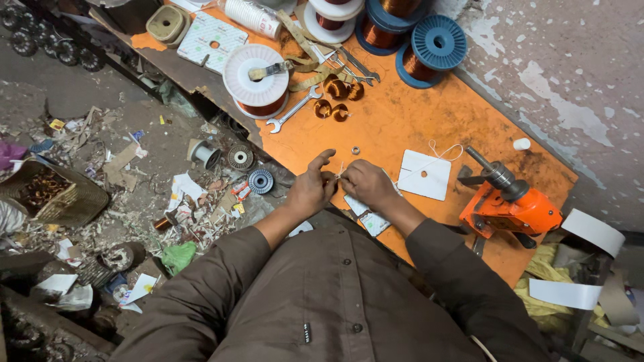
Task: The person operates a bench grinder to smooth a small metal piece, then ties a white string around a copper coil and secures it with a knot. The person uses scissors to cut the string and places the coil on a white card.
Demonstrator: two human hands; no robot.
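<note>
— What are the hands working on?
— The left hand (310, 190) and right hand (364, 182) are pinching a small pale thread (340, 171) between closed fingertips, over the orange bench's (402, 121) near edge.
— And around them?
— A white card (424, 175) is lying just beside the right hand (an orange winder (510, 204) is sitting at the bench's right end); copper coils (337, 97) and a wrench (293, 108) are lying farther back.

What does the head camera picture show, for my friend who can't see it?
A person's left hand and right hand pinch something small together over an orange workbench, with copper wire spools, a wrench and an orange machine around.
</note>
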